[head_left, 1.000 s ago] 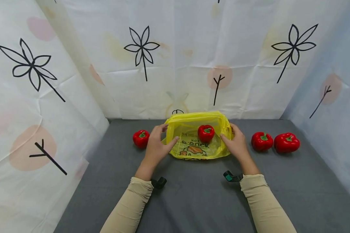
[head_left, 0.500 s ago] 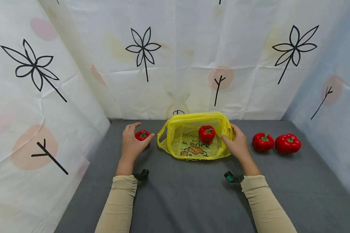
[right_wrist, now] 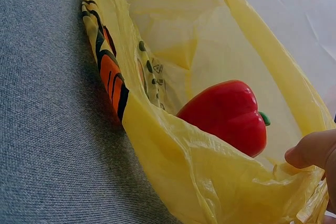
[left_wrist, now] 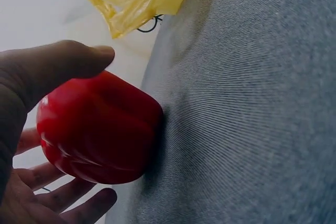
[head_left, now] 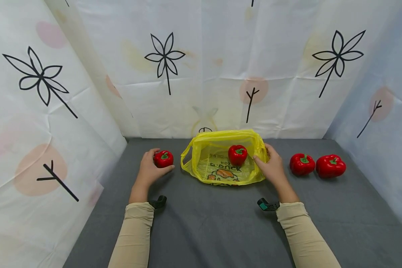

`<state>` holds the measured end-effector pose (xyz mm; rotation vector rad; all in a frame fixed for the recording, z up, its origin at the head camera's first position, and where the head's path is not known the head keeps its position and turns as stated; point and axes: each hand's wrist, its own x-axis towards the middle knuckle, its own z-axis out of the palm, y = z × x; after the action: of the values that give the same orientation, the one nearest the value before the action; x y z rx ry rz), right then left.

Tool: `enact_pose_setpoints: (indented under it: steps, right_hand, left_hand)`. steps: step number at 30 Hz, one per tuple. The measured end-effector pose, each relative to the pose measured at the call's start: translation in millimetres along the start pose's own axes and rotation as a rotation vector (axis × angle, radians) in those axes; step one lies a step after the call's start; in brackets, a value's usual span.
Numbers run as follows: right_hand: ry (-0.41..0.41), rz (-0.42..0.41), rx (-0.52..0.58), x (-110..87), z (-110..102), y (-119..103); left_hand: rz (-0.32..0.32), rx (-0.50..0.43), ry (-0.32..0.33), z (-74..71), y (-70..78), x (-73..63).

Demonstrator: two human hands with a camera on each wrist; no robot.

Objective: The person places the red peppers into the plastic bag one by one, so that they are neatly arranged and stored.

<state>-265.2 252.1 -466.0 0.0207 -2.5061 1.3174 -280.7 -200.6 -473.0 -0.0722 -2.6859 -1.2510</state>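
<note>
At the left in the head view, my left hand (head_left: 149, 169) is around a red bell pepper (head_left: 163, 159), thumb on one side and fingers on the other. In the left wrist view this bell pepper (left_wrist: 100, 129) rests against the grey cloth. My right hand (head_left: 273, 166) grips the right edge of a yellow plastic bag (head_left: 201, 160), thumb over the rim. The bag lies with its mouth spread wide. Inside it sits another red bell pepper (right_wrist: 231, 116), its green stem toward my right thumb.
Two more red bell peppers, a left one (head_left: 302, 164) and a right one (head_left: 330, 166), lie side by side right of the bag. Grey cloth (head_left: 214, 223) covers the table. White patterned curtains (head_left: 201, 74) stand behind and at both sides.
My left hand has let go of the bag's left side, moved left and come around the bell pepper there. A loop of the bag now sticks out leftward. My right hand keeps its place.
</note>
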Motion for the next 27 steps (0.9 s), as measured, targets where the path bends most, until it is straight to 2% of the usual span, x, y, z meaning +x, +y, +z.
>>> enact_pose_setpoints:
  steps: [12, 22, 27]
  right_hand:
    - [-0.007, -0.007, 0.005, -0.3, 0.8, 0.8]
    - [0.005, 0.002, 0.008, -0.1, 0.5, 1.2]
    - [0.002, 0.001, 0.004, 0.0, 0.0, 0.7]
  left_hand:
    - [-0.024, -0.037, 0.006, 1.6, -5.9, -1.2]
    - [-0.007, -0.02, 0.027, 0.3, -3.4, -1.0]
    - [0.024, -0.018, 0.048, -3.0, 0.7, -1.6]
